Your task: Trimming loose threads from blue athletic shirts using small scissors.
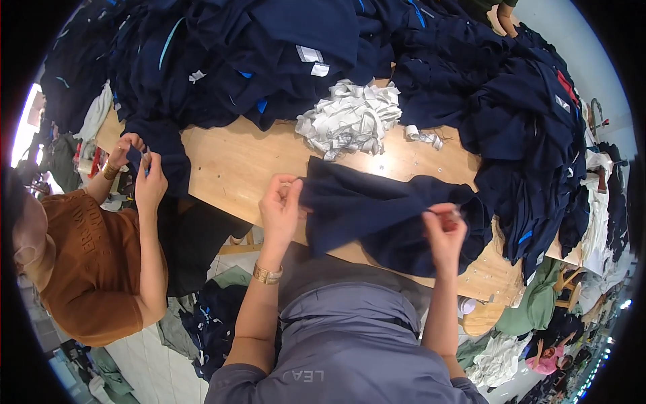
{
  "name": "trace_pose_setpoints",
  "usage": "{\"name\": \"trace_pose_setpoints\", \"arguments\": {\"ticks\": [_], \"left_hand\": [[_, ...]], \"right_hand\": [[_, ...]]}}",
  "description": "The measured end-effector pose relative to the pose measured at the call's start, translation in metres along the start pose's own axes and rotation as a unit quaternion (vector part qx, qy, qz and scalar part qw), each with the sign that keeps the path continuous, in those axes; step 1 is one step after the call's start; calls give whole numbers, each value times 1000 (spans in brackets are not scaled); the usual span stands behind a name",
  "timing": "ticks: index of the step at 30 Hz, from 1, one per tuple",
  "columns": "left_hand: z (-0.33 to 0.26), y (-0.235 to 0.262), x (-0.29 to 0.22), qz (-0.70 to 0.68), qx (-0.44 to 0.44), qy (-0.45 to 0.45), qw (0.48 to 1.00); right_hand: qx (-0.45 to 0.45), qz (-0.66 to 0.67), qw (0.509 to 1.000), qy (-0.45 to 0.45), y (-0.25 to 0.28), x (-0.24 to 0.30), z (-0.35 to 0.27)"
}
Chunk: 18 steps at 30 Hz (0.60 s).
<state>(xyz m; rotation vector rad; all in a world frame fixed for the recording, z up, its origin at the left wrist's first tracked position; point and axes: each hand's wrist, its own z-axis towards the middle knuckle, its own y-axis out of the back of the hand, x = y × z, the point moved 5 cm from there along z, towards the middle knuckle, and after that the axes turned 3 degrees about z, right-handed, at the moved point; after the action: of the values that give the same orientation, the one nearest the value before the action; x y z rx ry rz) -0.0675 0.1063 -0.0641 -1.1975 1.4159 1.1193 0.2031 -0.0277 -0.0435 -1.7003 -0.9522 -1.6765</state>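
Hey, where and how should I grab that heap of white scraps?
I'd scoop low under its left edge, from the left, with your left hand once free: the heap is loose and crumpled, so pinching would likely lift only a few pieces. Bare table lies on that side, while dark blue clothes crowd the far side and the cloth you're holding lies on the near side.

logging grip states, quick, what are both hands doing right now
Left hand: closed, pinching the left edge of the navy garment.
Right hand: closed, pinching it farther right.
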Motion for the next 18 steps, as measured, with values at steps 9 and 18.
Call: {"name": "trace_pose_setpoints", "arguments": {"ticks": [9, 18], "left_hand": [[10, -3, 26, -35, 31, 24, 999], [-7, -20, 41, -140, 42, 74, 987]], "right_hand": [[72, -104, 987, -104, 44, -26, -14], [4, -114, 988, -106, 25, -48, 4]]}}
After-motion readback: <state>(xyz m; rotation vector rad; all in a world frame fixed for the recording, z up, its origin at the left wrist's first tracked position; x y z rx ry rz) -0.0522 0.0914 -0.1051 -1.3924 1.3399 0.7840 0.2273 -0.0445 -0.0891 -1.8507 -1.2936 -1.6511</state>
